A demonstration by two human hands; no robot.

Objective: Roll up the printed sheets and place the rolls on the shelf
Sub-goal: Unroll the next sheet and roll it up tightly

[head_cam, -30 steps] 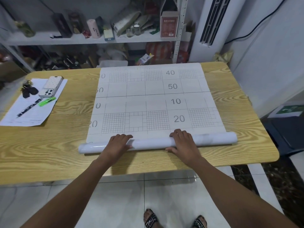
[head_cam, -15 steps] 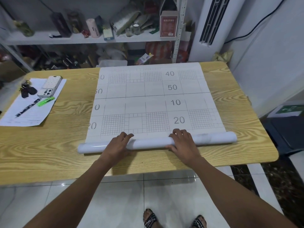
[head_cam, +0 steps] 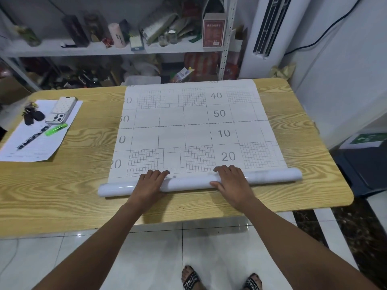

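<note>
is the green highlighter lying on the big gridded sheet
No, the green highlighter lies on a separate white paper at the wooden table's left end, apart from the large gridded printed sheet.

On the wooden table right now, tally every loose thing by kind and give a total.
Printed sheet, partly rolled: 1
Paper sheet: 1
Phones: 2
Key bunch: 1
Pen: 1
Green highlighter: 1
Total: 7

White sheet point(head_cam: 194, 130) printed with grey grids and numbers; yellow wood-grain table point(head_cam: 73, 189).
</note>
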